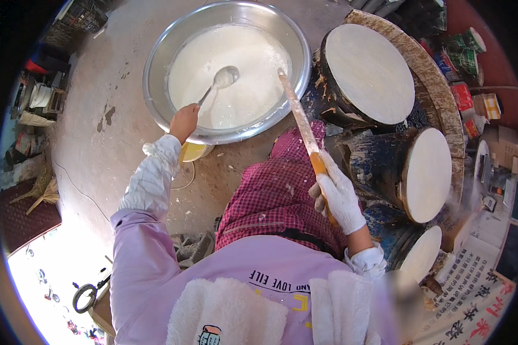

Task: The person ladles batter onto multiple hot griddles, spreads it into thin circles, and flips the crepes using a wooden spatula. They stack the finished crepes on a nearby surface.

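My bare left hand (pixel 184 123) grips the handle of a metal ladle (pixel 226 77) at the near left rim of a wide metal basin (pixel 300 47). White liquid batter (pixel 241 45) fills the basin's lower part. The ladle's bowl is over the batter; whether it touches the surface I cannot tell. My right hand (pixel 339 194), in a white knit glove, is closed around the wooden handle of a long, narrow spatula (pixel 301 114). Its blade is smeared white and slants up to the basin's right side. Right of the basin stands a drum-shaped stove with a pale, round top (pixel 370 73).
Two more blackened drum stoves with pale tops (pixel 427 174) (pixel 421 254) curve down my right side. Behind them runs a worn, curved ledge (pixel 451 108). Steam (pixel 462 198) drifts nearby. A yellow container (pixel 196 152) sits under the basin's edge, and a cable (pixel 84 192) crosses the floor.
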Action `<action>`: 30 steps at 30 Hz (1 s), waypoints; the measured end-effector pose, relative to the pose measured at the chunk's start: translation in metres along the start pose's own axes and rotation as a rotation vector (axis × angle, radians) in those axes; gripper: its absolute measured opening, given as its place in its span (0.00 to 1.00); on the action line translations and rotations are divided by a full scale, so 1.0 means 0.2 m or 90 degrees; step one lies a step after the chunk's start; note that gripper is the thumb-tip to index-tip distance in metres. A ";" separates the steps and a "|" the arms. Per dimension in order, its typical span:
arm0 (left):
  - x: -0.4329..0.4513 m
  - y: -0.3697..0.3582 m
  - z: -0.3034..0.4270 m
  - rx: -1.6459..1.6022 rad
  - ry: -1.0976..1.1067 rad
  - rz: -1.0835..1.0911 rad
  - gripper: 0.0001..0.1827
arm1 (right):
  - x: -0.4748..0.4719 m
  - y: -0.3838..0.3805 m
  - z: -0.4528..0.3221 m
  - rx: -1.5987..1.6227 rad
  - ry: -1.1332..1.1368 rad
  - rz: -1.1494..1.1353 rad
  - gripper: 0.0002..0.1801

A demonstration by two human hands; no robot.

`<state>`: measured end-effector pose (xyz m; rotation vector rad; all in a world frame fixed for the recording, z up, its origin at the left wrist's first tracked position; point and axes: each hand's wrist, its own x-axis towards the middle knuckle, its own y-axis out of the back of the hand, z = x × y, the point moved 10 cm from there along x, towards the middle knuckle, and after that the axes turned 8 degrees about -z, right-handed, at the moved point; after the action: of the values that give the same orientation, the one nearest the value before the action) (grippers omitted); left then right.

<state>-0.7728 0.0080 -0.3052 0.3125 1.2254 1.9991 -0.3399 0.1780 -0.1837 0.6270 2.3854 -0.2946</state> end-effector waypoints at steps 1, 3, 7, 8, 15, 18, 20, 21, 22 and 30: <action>0.02 -0.08 -0.03 0.042 -0.004 -0.064 0.22 | 0.06 -0.01 -0.03 -0.004 -0.006 -0.015 0.33; 0.03 -0.23 -0.10 0.128 -0.012 -0.189 0.21 | 0.14 -0.04 -0.11 -0.064 -0.067 -0.052 0.32; -0.08 -0.37 -0.04 0.161 -0.168 -0.401 0.20 | 0.44 -0.18 -0.19 -0.176 -0.136 -0.150 0.31; -0.08 -0.39 -0.08 0.088 -0.108 -0.435 0.19 | 0.52 -0.20 -0.22 -0.252 -0.141 -0.159 0.31; -0.26 -0.39 -0.12 -0.392 0.338 -0.568 0.15 | 0.76 -0.31 -0.37 -0.474 -0.212 -0.329 0.22; -0.38 -0.48 -0.15 -0.579 0.466 -0.567 0.14 | 0.74 -0.34 -0.38 -0.367 -0.243 -0.338 0.22; -0.47 -0.55 -0.10 -0.731 0.554 -0.555 0.14 | 0.69 -0.34 -0.34 -0.240 -0.284 -0.314 0.23; -0.49 -0.55 -0.06 -0.761 0.562 -0.533 0.13 | 0.67 -0.34 -0.31 -0.154 -0.284 -0.296 0.23; -0.52 -0.56 -0.02 -0.793 0.573 -0.509 0.13 | 0.66 -0.34 -0.26 -0.069 -0.283 -0.280 0.23; -0.68 -0.68 0.59 -1.050 0.347 -0.154 0.17 | 0.38 -0.64 -0.18 0.376 -0.116 -0.287 0.14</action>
<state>-0.5502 0.0229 -0.3365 -1.1496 -0.4124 2.2213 -0.4755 0.1078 -0.1995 0.2791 2.2303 -1.2244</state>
